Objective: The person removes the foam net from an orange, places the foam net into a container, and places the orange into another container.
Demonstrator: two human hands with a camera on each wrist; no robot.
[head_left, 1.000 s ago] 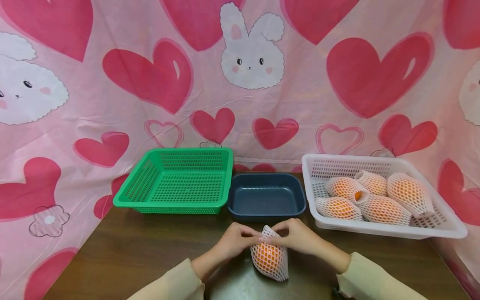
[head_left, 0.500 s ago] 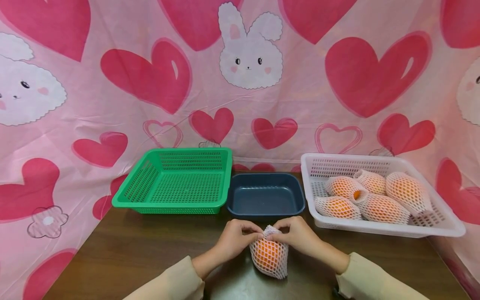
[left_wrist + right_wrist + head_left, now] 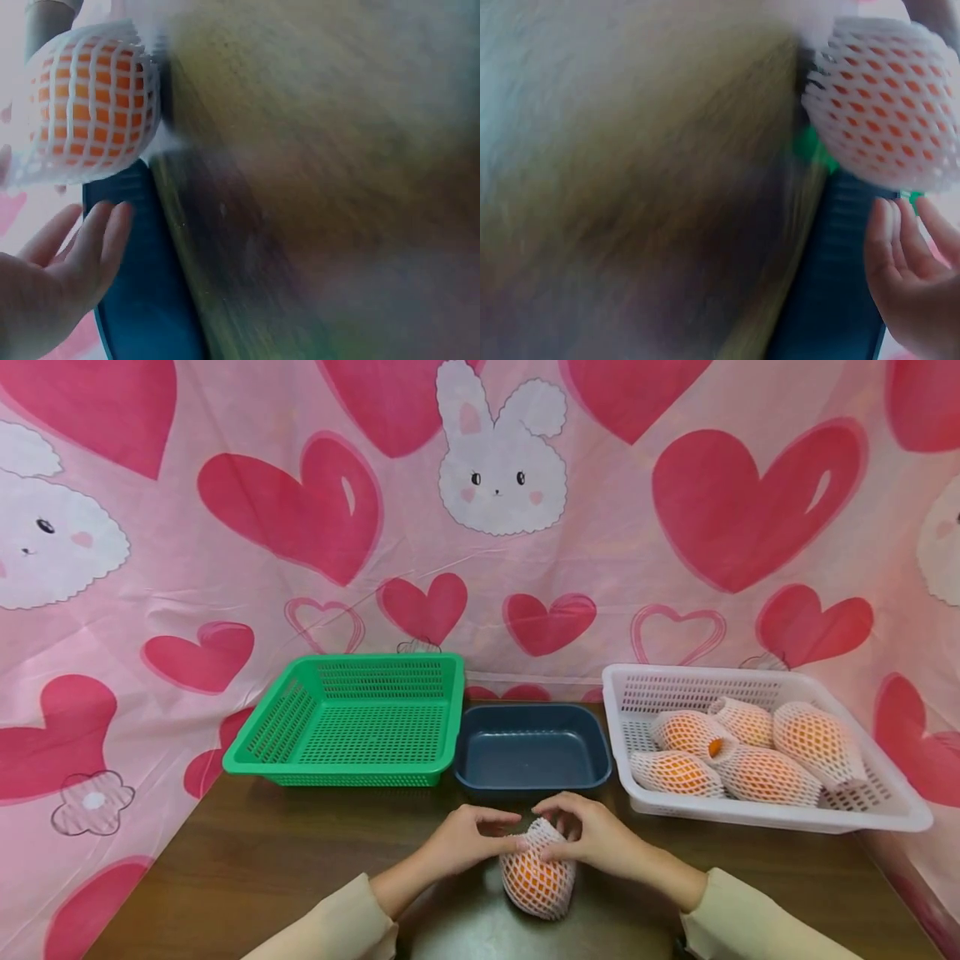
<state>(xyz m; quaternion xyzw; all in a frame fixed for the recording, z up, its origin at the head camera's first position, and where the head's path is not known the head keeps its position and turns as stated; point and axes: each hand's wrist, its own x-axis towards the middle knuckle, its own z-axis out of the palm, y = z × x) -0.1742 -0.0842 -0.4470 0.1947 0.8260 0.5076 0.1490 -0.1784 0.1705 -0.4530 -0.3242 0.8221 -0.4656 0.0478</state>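
An orange fruit in a white foam net point(image 3: 538, 881) stands on the table between both hands, the net's narrow end upward. At its left side, my left hand point(image 3: 461, 841) touches the net with the thumb, while the index finger is raised off it. My right hand point(image 3: 596, 839) grips the upper net, thumb on the front and index finger curving behind the top. The left wrist view shows the netted fruit point(image 3: 94, 105) above the left hand's spread, extended fingers point(image 3: 97, 232). In the right wrist view, the right hand's other fingers point(image 3: 900, 240) extend just below the net.
Behind the hands stands a dark blue tray point(image 3: 532, 792), with a green basket point(image 3: 345, 768) to its left. A white basket point(image 3: 750, 818) at right holds several netted orange fruits point(image 3: 772, 777). A pink heart-patterned cloth point(image 3: 495, 577) hangs behind the brown table point(image 3: 300, 852).
My left index finger has come away from the net's top, and the hands' grip has loosened and spread. The loose net tail at the fruit's lower right has drawn in, leaving a rounder bottom.
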